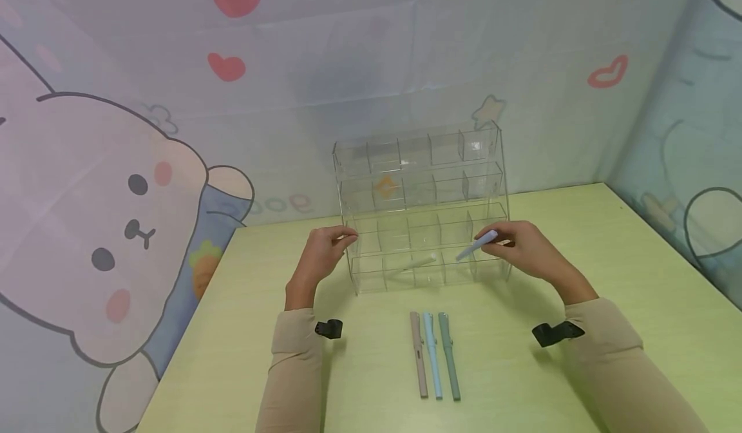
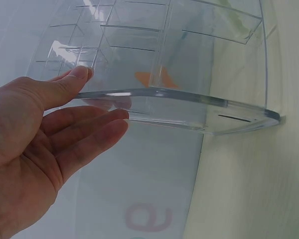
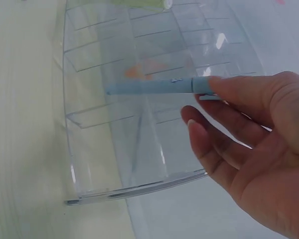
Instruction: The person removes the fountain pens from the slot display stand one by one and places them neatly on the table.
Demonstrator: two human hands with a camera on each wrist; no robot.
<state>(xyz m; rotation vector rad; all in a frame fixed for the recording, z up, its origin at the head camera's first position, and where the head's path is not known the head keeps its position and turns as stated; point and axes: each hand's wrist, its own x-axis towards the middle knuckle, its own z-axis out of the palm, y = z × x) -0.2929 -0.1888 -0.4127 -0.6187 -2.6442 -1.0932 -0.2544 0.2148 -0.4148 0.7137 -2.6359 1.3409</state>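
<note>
A clear acrylic display rack [image 1: 426, 227] with tiers of small compartments stands on the table. My left hand [image 1: 324, 252] is at its left side; in the left wrist view the thumb and fingers [image 2: 92, 137] pinch the edge of the side panel. My right hand [image 1: 524, 249] holds a pale lavender-blue pen [image 1: 476, 245] by its capped end, between thumb and fingers. That pen [image 3: 149, 86] points leftward over the front of the rack's lower tier, toward the right side. A pale yellow-green pen [image 1: 420, 262] lies slanted in the bottom tier.
On the table in front of the rack, a taupe pen [image 1: 418, 356], a light blue pen [image 1: 433, 356] and a dark green pen [image 1: 449, 356] lie side by side. A printed cloth backdrop [image 1: 359, 53] rises right behind the rack and the table's back edge.
</note>
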